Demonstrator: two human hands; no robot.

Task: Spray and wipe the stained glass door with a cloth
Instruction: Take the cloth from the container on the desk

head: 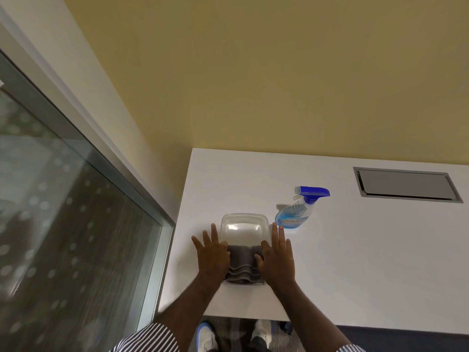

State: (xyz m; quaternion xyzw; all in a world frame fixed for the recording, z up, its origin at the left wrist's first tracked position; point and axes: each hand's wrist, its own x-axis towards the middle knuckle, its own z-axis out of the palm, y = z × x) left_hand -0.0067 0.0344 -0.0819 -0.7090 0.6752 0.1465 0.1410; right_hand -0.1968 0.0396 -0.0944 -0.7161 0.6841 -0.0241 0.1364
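Both hands lie flat with fingers spread, the left hand (212, 255) and the right hand (276, 257) at each side of the grey cloth (244, 265) in the clear container (243, 221) near the table's (355, 262) left edge. The spray bottle (298, 210) stands just beyond the right hand, so this hand is nearer; the glass door (63, 212) is to the left.

Clear container (244, 226) with folded grey cloths (243, 262) stands near left edge of white table (368, 262), toward front edge. Left hand (212, 255) and right hand (277, 257) flank it, fingers spread flat, blocking both sides. Spray bottle (299, 208) stands just beside container's far right corner, near right fingertips. Table surface right of bottle is free up to recessed metal hatch (407, 184) near back edge. Glass door (63, 212) rises beyond left edge; wall closes back edge.
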